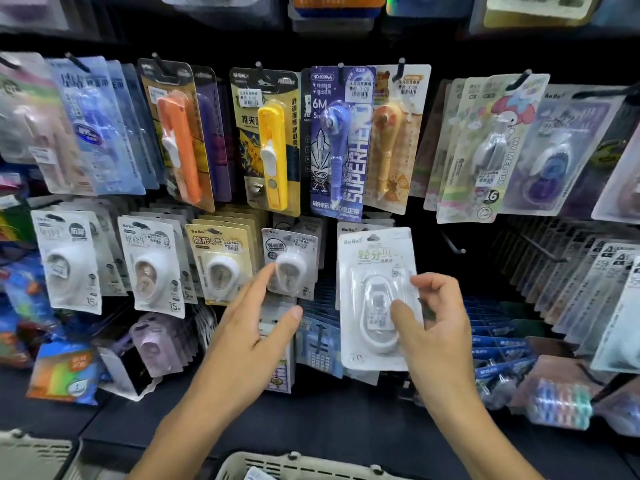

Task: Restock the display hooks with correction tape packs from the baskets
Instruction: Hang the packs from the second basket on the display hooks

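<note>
My right hand [433, 323] pinches a white correction tape pack [375, 271] by its lower right side, thumb on the blister front. The pack's top sits level with the second row of hooks, in front of another pack of the same kind; I cannot tell whether it hangs on the hook. My left hand [256, 323] reaches forward with straight fingers, its fingertip touching the blister of a neighbouring white tape pack [292, 263] that hangs on its hook. A beige basket [277, 462] shows its rim at the bottom edge.
Hooks full of carded correction tapes fill the upper row [266, 140] and the row to the left [149, 265]. Two bare hooks [540, 251] stick out to the right of the held pack. A second basket [31, 455] sits at bottom left. Loose packs lie on the dark shelf.
</note>
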The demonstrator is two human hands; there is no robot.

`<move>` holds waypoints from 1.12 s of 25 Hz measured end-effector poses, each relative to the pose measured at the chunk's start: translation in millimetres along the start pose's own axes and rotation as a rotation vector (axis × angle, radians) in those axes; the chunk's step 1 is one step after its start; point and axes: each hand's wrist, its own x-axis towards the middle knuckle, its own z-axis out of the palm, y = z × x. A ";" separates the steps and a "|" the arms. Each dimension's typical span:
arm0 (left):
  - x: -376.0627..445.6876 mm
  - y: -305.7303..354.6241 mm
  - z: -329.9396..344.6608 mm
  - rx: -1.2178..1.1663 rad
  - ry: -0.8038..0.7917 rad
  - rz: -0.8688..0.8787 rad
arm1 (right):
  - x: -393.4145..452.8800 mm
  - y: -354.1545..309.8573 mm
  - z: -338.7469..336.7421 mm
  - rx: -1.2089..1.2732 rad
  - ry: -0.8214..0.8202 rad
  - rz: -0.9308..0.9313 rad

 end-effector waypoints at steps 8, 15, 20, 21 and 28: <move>3.2 -8.9 8.3 0.261 0.042 0.151 | 5.6 5.7 4.4 -0.309 -0.205 0.059; 68.5 -3.0 28.0 0.752 -0.035 0.124 | -0.7 15.6 -3.3 -0.647 -0.525 -0.026; 107.6 3.4 39.7 0.883 -0.119 0.039 | -6.5 35.3 -3.3 -0.757 -0.593 -0.019; 110.6 5.1 41.0 0.880 -0.136 0.025 | -4.7 39.6 -3.3 -0.744 -0.590 -0.035; 35.4 -42.4 37.8 0.719 -0.113 0.096 | -4.3 69.5 4.6 -0.743 -0.632 -0.119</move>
